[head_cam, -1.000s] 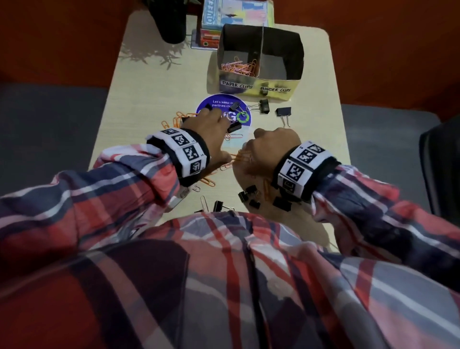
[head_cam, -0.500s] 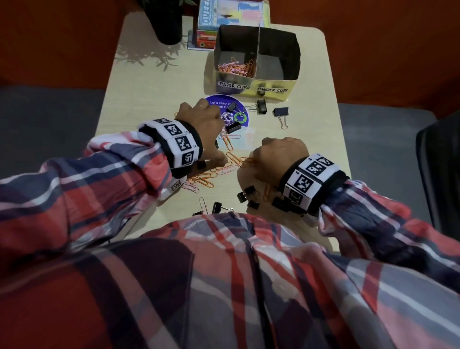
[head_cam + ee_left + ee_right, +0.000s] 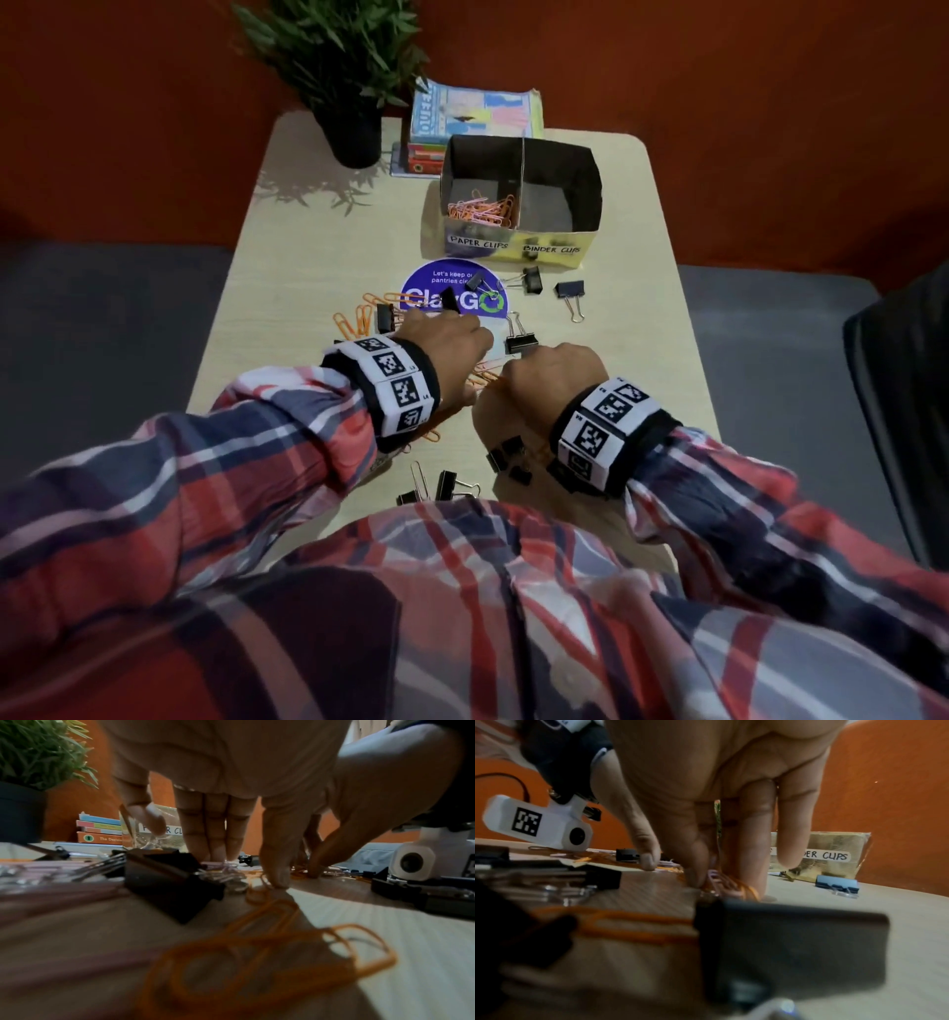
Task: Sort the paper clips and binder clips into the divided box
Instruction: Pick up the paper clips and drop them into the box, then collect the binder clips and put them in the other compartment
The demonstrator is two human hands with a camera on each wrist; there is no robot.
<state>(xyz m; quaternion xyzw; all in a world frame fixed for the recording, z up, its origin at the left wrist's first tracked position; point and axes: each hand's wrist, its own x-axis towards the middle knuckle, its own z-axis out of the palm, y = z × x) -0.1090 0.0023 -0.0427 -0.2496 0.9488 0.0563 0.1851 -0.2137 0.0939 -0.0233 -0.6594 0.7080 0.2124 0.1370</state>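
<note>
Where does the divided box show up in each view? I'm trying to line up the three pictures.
Head: divided box at the table's far end, upper centre.
Left wrist: a strip of its labelled front behind the fingers, centre left.
Right wrist: its front, reading "CLIPS", at right, behind the fingers.
Shared landmark: the handwritten labels on its front.

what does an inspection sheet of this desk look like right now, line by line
surface: pale wood-grain table, clips scattered across the middle and near edge.
job's things: black-lined cardboard divided box; orange paper clips fill the PAPER CLIPS side, BINDER CLIPS side looks empty; black binder clips loose on the table.
clutter: round purple sticker, green potted plant, stack of colourful books.
grippers: left hand fingertips down among clips; right hand fingertips on loose orange clips.
cables: thin dark cable by the left wrist camera.
surroundings: orange wall, grey floor.
</note>
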